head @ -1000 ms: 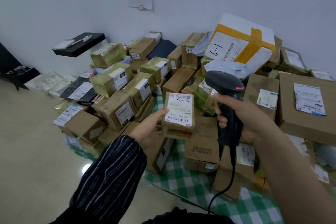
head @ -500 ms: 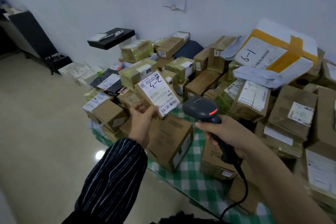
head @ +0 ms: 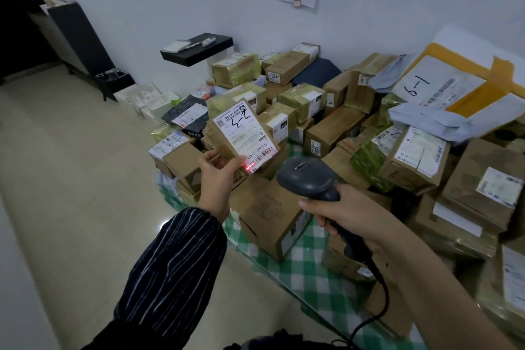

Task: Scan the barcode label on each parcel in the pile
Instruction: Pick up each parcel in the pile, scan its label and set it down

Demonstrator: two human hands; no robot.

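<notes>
My left hand grips a small brown parcel from below, its white label tilted toward me. A red scan light glows on the barcode at the label's lower edge, by my fingertips. My right hand grips the handle of a dark corded barcode scanner, whose head points at that label from the lower right, a short gap away. Behind and to the right lies the pile of parcels on a green checked cloth.
A large white and yellow package marked 6-1 tops the pile at right. A black shelf with a pen juts from the wall. Flat white packets and a dark mailer lie on the floor at left. The scanner cable hangs below my right wrist.
The view swung left and down. My left hand lifted the parcel off the pile and tilted its label; the scanner dropped lower right of it, and a red scan light now shows on the barcode.
</notes>
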